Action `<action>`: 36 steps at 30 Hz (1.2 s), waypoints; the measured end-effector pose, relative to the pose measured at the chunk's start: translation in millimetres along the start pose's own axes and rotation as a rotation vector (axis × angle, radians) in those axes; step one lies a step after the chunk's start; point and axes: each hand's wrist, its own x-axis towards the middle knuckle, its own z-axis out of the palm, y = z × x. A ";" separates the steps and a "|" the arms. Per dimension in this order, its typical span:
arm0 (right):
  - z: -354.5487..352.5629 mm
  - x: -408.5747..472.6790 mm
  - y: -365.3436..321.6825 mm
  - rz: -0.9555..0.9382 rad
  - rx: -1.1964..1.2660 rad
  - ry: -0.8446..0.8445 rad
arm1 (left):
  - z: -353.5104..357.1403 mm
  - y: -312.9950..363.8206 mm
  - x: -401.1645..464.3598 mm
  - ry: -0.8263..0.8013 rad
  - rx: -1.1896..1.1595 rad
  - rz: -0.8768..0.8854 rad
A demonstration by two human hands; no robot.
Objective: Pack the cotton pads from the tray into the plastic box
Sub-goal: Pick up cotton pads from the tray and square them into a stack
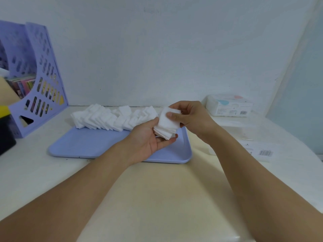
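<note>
A lilac tray lies on the cream table, with a long row of white square cotton pads leaning along its far edge. Over the tray's right end both hands hold a small stack of cotton pads. My left hand cradles the stack from below, palm up, fingers curled under it. My right hand grips the stack from the top, its thumb pressed on the front pad. A clear plastic box with a barcode label lies on the table to the right, hard to make out.
A lilac perforated file holder with books stands at the back left. A black and yellow object sits at the left edge. A white pack with a barcode lies at the back right by the wall.
</note>
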 end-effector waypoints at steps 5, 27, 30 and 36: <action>0.2 1.7 5.8 0.012 -0.056 -0.015 | 1.6 0.4 -1.6 0.001 0.015 0.023; -2.9 0.7 2.1 0.030 -0.036 -0.013 | 2.6 1.2 -4.3 -0.015 -0.028 0.042; -5.3 -1.1 0.2 0.046 -0.052 -0.012 | 3.4 1.9 -3.2 0.006 -0.002 0.054; -5.5 0.8 3.0 0.002 -0.047 0.067 | 6.9 0.7 -1.5 0.085 -0.008 0.099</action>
